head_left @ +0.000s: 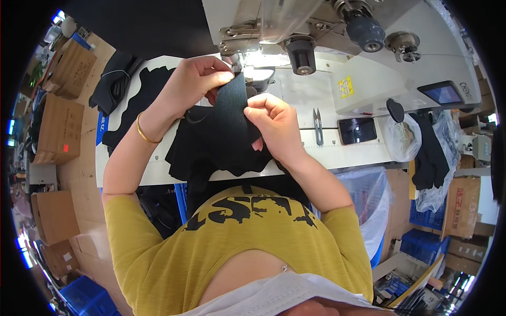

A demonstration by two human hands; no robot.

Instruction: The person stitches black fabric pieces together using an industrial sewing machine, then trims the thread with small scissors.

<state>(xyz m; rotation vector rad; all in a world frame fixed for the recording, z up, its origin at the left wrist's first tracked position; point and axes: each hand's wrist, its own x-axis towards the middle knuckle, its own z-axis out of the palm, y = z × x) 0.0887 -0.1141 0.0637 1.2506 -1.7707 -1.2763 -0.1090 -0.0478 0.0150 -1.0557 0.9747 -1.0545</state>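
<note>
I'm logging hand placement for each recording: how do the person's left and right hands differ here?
The left hand has a gold bangle at its wrist; the right hand's wrist is bare. The left hand is at the upper part of the black fabric, nearer the metal parts under the sewing machine; the right hand is lower, at the fabric's right edge. Both pinch the fabric.

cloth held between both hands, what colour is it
The cloth is black, slightly blue-green where it catches light; the head view shows it best.
</note>
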